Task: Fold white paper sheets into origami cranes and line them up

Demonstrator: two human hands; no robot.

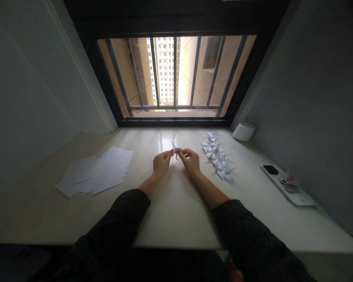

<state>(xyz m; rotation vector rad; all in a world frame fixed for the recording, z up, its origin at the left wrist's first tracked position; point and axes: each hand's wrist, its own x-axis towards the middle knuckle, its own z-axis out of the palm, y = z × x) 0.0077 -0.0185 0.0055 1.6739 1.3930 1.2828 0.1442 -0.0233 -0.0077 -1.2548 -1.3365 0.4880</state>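
A small white origami crane (177, 149) is held up over the middle of the pale sill, pinched from both sides. My left hand (161, 161) grips its left side between thumb and fingertips. On the other side, my right hand (190, 159) pinches the right part of the crane. One thin point sticks up to the left and another hangs down between the hands. Parts of the folded paper are hidden behind my fingertips. To the right of my right hand, several finished white paper cranes (217, 154) stand close together in rows.
White paper sheets (110, 168) lie in a loose pile on the left. On the right are a phone (304, 199) with a grip on its back and a white round object (244, 131) by the wall. A barred window (176, 123) closes off the back.
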